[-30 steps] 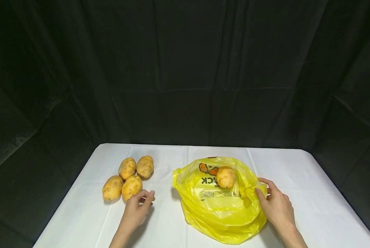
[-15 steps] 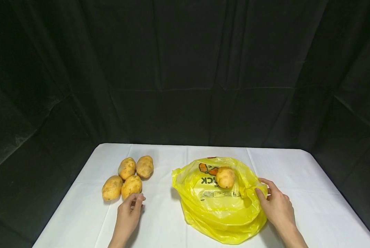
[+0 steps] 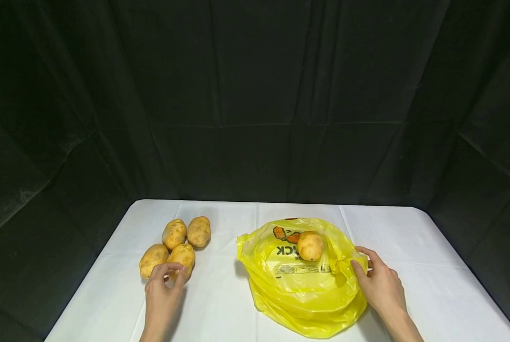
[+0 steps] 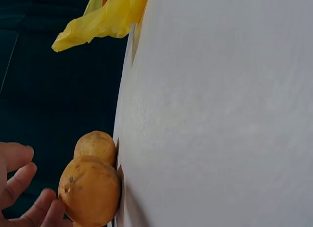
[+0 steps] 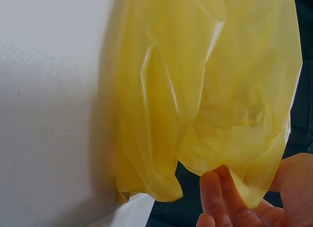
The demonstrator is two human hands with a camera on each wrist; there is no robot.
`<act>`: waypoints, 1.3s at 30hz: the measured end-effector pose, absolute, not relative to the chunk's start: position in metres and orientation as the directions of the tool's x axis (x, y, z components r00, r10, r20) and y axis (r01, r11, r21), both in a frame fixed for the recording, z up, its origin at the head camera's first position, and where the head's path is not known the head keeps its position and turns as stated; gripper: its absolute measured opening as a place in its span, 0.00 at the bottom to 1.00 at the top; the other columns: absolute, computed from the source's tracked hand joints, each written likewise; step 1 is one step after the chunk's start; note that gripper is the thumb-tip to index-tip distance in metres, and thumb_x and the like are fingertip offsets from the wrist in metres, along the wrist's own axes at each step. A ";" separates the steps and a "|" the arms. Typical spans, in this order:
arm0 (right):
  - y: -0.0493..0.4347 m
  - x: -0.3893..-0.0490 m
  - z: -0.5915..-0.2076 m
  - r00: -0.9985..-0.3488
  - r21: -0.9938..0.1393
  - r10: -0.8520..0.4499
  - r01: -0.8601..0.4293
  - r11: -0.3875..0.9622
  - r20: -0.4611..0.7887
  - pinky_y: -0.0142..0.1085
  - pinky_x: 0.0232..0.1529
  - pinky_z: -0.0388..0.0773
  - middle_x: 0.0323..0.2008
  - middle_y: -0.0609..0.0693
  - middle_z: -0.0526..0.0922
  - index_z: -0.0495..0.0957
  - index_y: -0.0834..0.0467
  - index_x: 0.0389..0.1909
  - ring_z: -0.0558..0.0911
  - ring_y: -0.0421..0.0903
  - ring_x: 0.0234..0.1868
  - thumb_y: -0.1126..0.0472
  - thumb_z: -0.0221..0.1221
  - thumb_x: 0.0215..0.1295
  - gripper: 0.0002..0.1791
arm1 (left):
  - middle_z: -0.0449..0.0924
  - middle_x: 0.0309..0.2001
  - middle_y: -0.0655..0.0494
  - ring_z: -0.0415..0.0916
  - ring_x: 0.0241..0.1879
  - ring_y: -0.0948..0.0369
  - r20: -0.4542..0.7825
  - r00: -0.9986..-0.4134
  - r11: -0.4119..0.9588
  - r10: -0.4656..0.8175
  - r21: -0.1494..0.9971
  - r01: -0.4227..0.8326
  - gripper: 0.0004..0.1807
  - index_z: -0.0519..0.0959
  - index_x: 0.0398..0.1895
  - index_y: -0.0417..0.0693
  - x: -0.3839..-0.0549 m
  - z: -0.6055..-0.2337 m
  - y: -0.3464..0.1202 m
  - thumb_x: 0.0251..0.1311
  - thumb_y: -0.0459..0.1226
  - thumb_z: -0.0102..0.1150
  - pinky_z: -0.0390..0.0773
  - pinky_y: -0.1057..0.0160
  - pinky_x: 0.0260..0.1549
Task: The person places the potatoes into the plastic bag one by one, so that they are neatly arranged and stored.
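Observation:
My left hand [image 3: 160,297] hovers at the front edge of the nearest potato [image 3: 184,256], thumb and fingers apart. In the left wrist view the fingertips [image 4: 51,202] come up close beside that potato [image 4: 90,190]; whether they touch it I cannot tell. Three more potatoes lie beside and behind it, one at the left [image 3: 153,261]. With thumb and fingers my right hand [image 3: 383,287] pinches the right rim of a yellow plastic bag [image 3: 306,306], as the right wrist view confirms. Inside the bag's wide mouth rests a single potato [image 3: 310,246].
A white cloth [image 3: 229,304] covers the table. Black curtains [image 3: 255,104] surround it at the back and both sides. The bag's loose left rim [image 3: 245,242] stands up from the cloth, well to the right of the potato group.
My left hand has shifted left along the table's front, from right of the potatoes to just in front of the nearest one. The right hand and the bag have stayed in place.

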State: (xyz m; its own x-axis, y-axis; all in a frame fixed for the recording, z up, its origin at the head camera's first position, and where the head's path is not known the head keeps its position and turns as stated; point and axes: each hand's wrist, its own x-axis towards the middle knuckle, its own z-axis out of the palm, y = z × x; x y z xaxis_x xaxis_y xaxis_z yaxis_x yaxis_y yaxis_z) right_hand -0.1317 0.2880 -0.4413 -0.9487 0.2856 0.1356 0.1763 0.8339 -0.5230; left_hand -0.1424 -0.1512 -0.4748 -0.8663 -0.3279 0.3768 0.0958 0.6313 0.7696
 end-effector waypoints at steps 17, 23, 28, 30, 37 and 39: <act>0.289 -0.131 -0.439 -0.952 -0.525 0.282 0.182 0.832 0.117 0.56 0.38 0.74 0.45 0.71 0.80 0.71 0.60 0.62 0.81 0.60 0.38 0.57 0.60 0.68 0.24 | 0.68 0.63 0.33 0.63 0.63 0.38 0.305 -0.907 0.617 -0.291 0.784 0.065 0.25 0.72 0.62 0.33 -0.156 -0.477 -0.159 0.64 0.34 0.62 0.60 0.39 0.61; 0.290 -0.131 -0.439 -0.952 -0.524 0.283 0.182 0.832 0.120 0.56 0.38 0.73 0.45 0.71 0.80 0.71 0.60 0.62 0.81 0.60 0.38 0.58 0.60 0.68 0.23 | 0.67 0.63 0.31 0.62 0.63 0.37 0.273 -0.927 0.640 -0.257 0.767 0.048 0.29 0.69 0.65 0.31 -0.156 -0.477 -0.156 0.63 0.36 0.62 0.61 0.39 0.60; 0.290 -0.131 -0.438 -0.952 -0.521 0.281 0.179 0.834 0.123 0.55 0.38 0.73 0.45 0.71 0.80 0.71 0.60 0.61 0.81 0.59 0.37 0.58 0.60 0.68 0.23 | 0.68 0.60 0.30 0.64 0.59 0.36 0.282 -0.933 0.684 -0.223 0.727 0.056 0.30 0.69 0.64 0.28 -0.155 -0.476 -0.153 0.62 0.36 0.64 0.66 0.38 0.55; 0.290 -0.132 -0.438 -0.953 -0.520 0.277 0.176 0.836 0.124 0.55 0.37 0.74 0.45 0.71 0.80 0.71 0.60 0.61 0.81 0.60 0.37 0.58 0.60 0.68 0.23 | 0.67 0.59 0.30 0.64 0.58 0.37 0.285 -0.935 0.703 -0.212 0.709 0.057 0.30 0.69 0.63 0.28 -0.155 -0.476 -0.153 0.62 0.37 0.64 0.68 0.39 0.53; 0.290 -0.131 -0.439 -0.953 -0.520 0.272 0.167 0.837 0.131 0.56 0.37 0.74 0.45 0.71 0.80 0.72 0.60 0.61 0.82 0.61 0.38 0.57 0.60 0.68 0.23 | 0.67 0.53 0.34 0.66 0.54 0.39 0.341 -0.917 0.731 -0.209 0.677 0.085 0.25 0.73 0.59 0.27 -0.155 -0.476 -0.152 0.63 0.35 0.62 0.70 0.42 0.50; 0.290 -0.131 -0.438 -0.953 -0.520 0.271 0.164 0.838 0.136 0.56 0.37 0.74 0.45 0.71 0.80 0.72 0.60 0.61 0.82 0.61 0.38 0.57 0.60 0.68 0.23 | 0.68 0.52 0.35 0.67 0.53 0.40 0.358 -0.908 0.734 -0.216 0.673 0.091 0.22 0.75 0.57 0.27 -0.156 -0.476 -0.152 0.63 0.34 0.61 0.70 0.43 0.49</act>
